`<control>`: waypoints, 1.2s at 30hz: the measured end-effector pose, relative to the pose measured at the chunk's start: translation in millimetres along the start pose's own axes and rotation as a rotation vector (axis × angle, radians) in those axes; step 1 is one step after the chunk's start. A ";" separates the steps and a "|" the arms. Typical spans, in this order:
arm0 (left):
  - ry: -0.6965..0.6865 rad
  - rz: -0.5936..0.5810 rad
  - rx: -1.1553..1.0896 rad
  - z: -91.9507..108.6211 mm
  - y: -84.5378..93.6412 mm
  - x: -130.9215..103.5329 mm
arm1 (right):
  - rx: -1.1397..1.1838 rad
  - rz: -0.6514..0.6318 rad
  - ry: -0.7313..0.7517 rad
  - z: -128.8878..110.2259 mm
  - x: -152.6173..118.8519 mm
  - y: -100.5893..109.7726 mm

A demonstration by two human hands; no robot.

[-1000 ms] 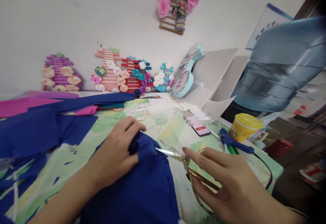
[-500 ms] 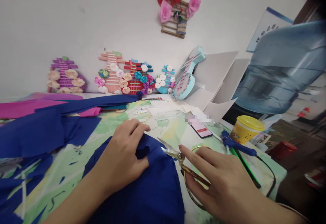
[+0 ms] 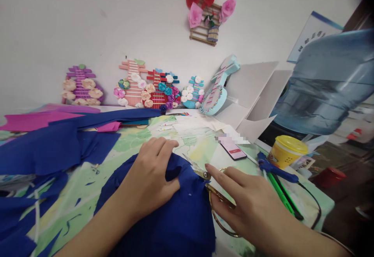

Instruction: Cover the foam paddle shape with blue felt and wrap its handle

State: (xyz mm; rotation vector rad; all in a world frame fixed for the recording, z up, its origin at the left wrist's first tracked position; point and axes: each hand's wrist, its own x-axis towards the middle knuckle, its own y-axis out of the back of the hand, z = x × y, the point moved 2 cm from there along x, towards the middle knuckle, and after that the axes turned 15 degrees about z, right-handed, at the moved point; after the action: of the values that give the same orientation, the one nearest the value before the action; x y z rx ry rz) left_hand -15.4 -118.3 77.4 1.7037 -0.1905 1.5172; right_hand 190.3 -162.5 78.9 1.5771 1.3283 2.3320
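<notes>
A dark blue cloth-covered piece (image 3: 175,218) lies at the bottom centre on the table. My left hand (image 3: 154,171) grips its upper part, fingers curled over a fold. Gold-handled scissors (image 3: 206,175) are in my right hand (image 3: 248,198), with fingers through the handle loops and the index finger along the pivot. Their blades point up and left at the right edge of the blue cloth, partly behind it.
More blue cloth (image 3: 37,147) and pink cloth (image 3: 37,119) lie on the left. A phone (image 3: 233,149), a yellow tub (image 3: 288,151), a blue glue gun (image 3: 274,168) and a green cutter (image 3: 283,196) are on the right. Decorated lute shapes (image 3: 133,85) line the wall.
The view has shifted, so most things appear slightly farther right. The scissor blades look closer together and sit more behind the cloth's edge. Both hands keep their holds.
</notes>
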 end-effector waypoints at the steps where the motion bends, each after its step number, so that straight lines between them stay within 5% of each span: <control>1: 0.001 -0.001 0.003 0.0 -0.5 -0.1 | -0.010 -0.019 0.016 0.8 0.3 -0.7; 24: 0.133 -0.006 -0.196 -6.9 5.8 6.5 | 0.167 -0.040 0.059 25.7 3.1 -5.9; 36: 0.083 -0.022 -0.350 -6.1 5.9 9.4 | 0.206 0.025 0.003 29.6 7.0 -2.8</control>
State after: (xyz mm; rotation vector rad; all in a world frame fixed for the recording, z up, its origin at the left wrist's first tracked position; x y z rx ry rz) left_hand -21.2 -114.5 88.0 1.3601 -0.3691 1.4389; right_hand 208.6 -139.1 85.9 1.6511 1.6043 2.2760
